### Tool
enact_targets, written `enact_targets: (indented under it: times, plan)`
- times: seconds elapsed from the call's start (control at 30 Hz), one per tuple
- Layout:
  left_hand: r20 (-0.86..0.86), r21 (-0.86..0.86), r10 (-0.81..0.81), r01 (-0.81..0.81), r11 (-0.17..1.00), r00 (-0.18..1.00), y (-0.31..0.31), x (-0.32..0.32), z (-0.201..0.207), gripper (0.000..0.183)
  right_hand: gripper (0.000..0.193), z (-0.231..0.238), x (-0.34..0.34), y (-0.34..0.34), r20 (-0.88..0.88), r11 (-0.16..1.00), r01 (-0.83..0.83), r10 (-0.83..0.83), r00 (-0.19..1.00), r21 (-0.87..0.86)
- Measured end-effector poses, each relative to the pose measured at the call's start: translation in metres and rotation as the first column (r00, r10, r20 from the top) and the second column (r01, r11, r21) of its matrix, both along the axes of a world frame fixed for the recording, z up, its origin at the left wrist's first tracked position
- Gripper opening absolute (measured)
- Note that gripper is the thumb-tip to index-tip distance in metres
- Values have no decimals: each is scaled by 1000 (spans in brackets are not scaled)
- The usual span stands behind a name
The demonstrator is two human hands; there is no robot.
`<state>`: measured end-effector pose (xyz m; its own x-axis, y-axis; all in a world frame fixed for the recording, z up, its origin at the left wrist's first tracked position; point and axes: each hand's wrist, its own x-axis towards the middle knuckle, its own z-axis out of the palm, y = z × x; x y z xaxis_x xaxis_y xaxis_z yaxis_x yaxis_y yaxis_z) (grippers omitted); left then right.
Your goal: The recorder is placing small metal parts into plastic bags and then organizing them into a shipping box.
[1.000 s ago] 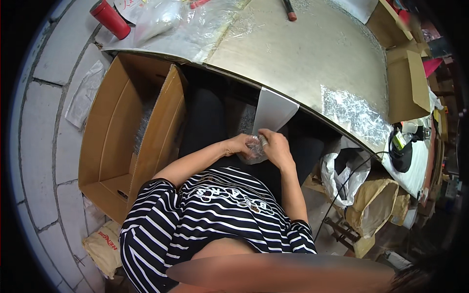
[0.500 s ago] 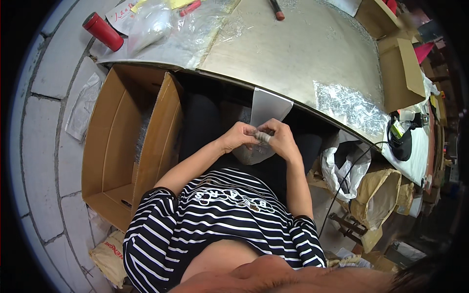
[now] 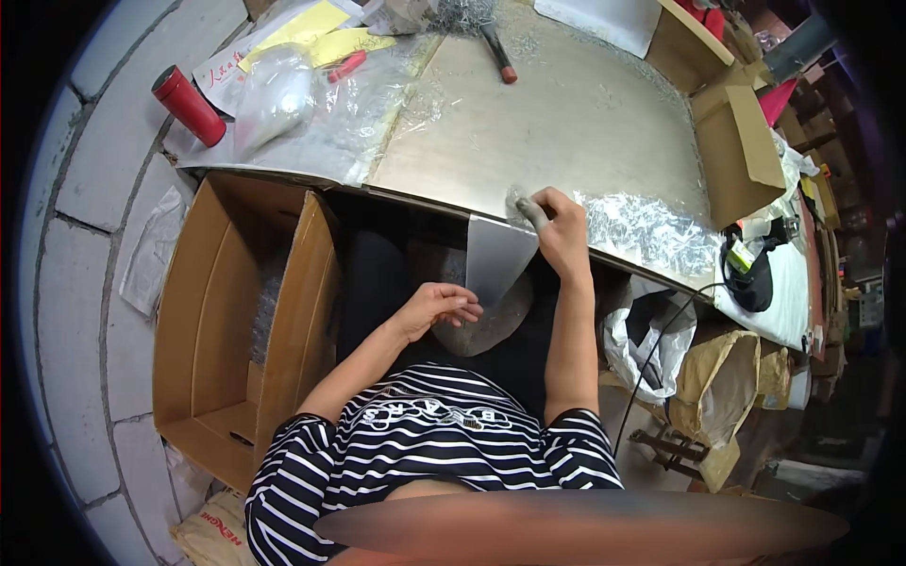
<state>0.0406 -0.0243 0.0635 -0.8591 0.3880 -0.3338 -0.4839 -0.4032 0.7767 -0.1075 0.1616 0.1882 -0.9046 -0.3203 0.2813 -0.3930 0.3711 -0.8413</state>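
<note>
hovering at near edge of grey metal-topped table (image 3: 557, 127), centre of frame: right hand (image 3: 563, 229), grey-covered thumb at small crumpled clear plastic piece (image 3: 514, 197); cannot tell whether fingers clamp it. left hand (image 3: 432, 309), lower down, bare, fingers loosely curled, beside translucent white sheet (image 3: 496, 255). light fingertip pinch probably best; sheet better left unbumped.

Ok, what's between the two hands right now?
In the head view, a pale, translucent sheet at the near edge of the table lies between the left hand and the right hand.
</note>
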Motion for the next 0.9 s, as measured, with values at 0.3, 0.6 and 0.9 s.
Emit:
enact_targets:
  times: [0.3,0.6,0.9]
  plan:
    - [23,-14,35,-35,999,999,3,1,-7,27,9,-25,-16,13,-242,962,216,-171,955,170]
    - [-535,-258,293,-483,837,793,-29,-35,42,13,21,-35,-38,57,-713,650,685,-304,632,329]
    - [-749,-639,-71,-747,-184,659,-91,-208,91,33,24,-32,-97,-95,-313,972,81,-7,950,222]
